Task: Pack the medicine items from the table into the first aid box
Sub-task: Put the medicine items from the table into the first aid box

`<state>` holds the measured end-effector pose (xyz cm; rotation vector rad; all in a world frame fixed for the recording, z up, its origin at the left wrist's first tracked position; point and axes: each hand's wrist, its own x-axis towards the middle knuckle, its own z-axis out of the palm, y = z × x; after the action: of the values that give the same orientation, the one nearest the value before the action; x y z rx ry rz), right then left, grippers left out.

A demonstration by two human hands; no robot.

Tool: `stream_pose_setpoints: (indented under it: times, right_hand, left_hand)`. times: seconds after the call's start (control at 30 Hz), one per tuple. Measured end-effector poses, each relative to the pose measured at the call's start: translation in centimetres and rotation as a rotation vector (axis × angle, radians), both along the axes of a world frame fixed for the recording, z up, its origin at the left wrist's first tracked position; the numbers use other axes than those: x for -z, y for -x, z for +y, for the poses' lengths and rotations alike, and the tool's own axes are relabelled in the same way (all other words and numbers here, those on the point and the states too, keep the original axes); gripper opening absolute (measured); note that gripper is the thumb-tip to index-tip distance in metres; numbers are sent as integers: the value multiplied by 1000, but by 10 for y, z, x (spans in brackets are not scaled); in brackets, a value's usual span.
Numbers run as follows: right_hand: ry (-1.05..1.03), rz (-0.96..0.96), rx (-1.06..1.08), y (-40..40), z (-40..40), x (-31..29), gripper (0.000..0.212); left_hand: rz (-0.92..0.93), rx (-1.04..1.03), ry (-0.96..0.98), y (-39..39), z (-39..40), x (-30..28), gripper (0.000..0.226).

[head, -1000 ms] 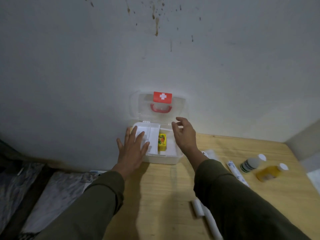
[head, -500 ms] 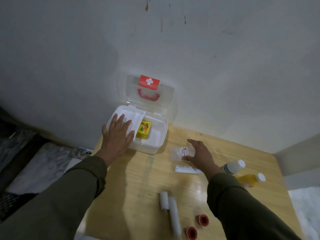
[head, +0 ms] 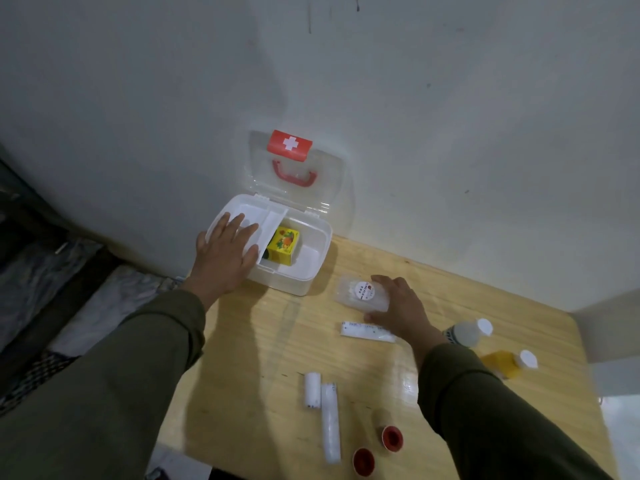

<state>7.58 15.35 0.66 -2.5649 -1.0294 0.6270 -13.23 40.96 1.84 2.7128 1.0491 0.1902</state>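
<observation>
First aid box (head: 304, 271) sits open at worktop (head: 249, 341) back-left corner, lid against wall, yellow carton (head: 284, 244) inside. Left hand (head: 225, 258) lies flat, fingers spread, on the box's white tray (head: 256, 213), gripping nothing. Right hand (head: 398, 306) rests open-fingered on clear packet (head: 360, 294), grip not closed. Bare wood between box and packet; bottles (head: 471, 332) near right edge.

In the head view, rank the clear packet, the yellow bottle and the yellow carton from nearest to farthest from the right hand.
From the right hand:
1. Clear packet, under its fingertips.
2. Yellow bottle, on the table to its right.
3. Yellow carton, inside the first aid box, to the left.
</observation>
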Motion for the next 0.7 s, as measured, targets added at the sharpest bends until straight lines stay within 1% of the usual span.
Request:
stream_pose_setpoints:
  times: [0.07,0.2,0.3,0.4,0.47,0.57,0.63,0.7]
  right_hand:
    - [-91,80,69,2,3,-8,80]
    - [-330,203,299,7,7,-27,72]
    - [-500,239,418,16,9,-41,67]
    - [-670,263,534,26,15,-64,64]
    - [-743,258,569,32,23,-81,63]
    - [-776,223,541,47,40,-100,63]
    - [-730,184,480,61,55,-107,64]
    - [-633,118,416,74,72,-107,67]
  left_hand:
    - [19,2,2,-1,0,-1,48]
    - [81,-6,-57,-1,-3,-6,50]
    - [60,38,-70,1,1,-12,52]
    - [52,86,-30,3,14,-18,51]
    - [52,123,2,4,23,-21,52]
    - [84,184,44,6,34,-21,54]
    - [112,200,93,6,39,-19,54]
    - [130,202,122,7,40,-17,53]
